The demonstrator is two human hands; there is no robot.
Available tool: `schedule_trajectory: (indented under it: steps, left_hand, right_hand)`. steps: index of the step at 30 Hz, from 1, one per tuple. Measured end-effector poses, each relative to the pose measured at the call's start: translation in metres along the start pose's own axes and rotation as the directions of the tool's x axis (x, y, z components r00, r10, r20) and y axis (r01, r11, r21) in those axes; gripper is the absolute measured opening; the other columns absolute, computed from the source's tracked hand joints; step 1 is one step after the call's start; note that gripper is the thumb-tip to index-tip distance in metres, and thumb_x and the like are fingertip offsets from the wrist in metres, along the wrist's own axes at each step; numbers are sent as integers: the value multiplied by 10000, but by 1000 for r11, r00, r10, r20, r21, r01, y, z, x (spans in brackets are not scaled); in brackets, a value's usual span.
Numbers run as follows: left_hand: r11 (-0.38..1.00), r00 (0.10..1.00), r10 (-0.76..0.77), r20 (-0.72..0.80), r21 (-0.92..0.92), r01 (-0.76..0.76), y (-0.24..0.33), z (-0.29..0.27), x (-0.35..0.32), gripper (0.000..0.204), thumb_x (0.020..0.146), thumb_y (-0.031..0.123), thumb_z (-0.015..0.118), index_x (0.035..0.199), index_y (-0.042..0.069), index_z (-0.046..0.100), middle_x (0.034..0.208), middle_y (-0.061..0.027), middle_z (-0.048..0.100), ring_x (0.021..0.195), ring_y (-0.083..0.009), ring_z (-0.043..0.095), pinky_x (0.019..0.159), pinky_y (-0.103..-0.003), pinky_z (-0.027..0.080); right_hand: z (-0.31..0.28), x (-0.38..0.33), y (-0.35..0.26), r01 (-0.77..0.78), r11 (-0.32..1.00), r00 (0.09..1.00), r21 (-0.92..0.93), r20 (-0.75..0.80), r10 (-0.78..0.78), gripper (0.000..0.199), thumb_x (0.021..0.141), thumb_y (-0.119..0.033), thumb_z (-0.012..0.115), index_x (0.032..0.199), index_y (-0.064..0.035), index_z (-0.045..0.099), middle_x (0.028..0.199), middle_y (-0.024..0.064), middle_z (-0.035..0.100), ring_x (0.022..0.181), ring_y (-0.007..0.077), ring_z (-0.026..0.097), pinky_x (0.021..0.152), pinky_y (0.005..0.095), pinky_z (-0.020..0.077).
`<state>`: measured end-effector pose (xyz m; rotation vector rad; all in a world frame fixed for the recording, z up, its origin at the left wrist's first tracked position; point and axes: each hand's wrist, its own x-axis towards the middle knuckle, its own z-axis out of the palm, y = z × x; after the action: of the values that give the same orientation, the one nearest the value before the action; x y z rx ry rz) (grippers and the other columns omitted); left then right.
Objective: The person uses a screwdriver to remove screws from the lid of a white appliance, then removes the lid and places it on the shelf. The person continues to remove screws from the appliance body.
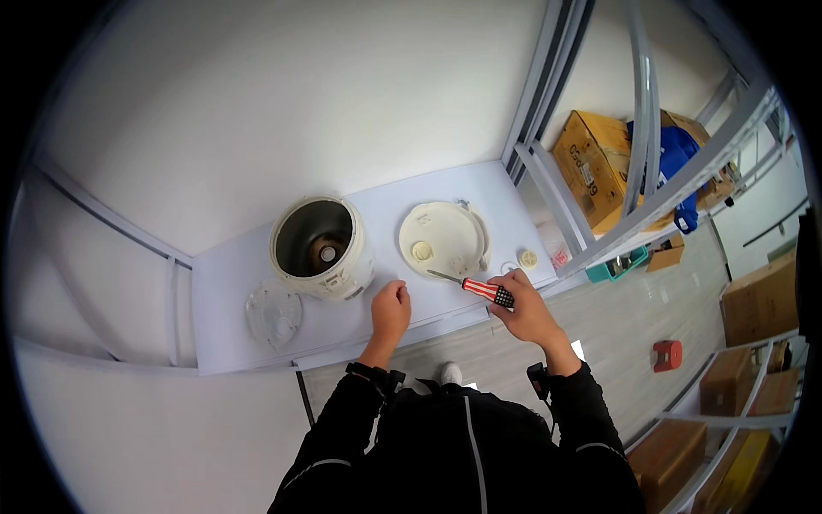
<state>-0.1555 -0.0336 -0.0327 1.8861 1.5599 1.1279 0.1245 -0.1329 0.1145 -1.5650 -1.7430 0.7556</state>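
Observation:
My right hand grips a screwdriver by its red-and-white striped, dark-spotted handle. The metal shaft points left, close to the near rim of a round cream-coloured lid lying on the white table. My left hand is closed in a fist at the table's near edge, and its inside is hidden. Left of that hand stands a white rice cooker body, uncovered, with a dark hollow inside and a round piece at its bottom. A clear round plastic cover lies beside it.
A small round yellowish part and a thin ring lie at the table's right end. Grey metal frame posts rise there, with cardboard boxes and a blue bag beyond. A red stool stands on the floor.

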Motion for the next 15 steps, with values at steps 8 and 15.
schedule_trajectory:
  steps: [8,15]
  left_hand:
    - [939,1000,21,16,344,-25,-8,12,-9,56,956,93,701,1001,68,723,1028,-122,666,1017,-367,638,884,-480,524]
    - [929,995,50,-91,369,-13,-18,19,-11,94,974,84,668,1046,69,727,1035,-117,683,1009,-366,644,899,-476,522]
  right_hand:
    - [-20,24,21,94,996,991,3,95,-94,486,851,-15,806,1316,-69,677,1090,130,574,932,322,625,845,399,521]
    - [-29,41,26,137,990,980,26,145,-140,482,857,-20,808,1319,-61,676,1127,140,589,974,332,638,883,393,530]
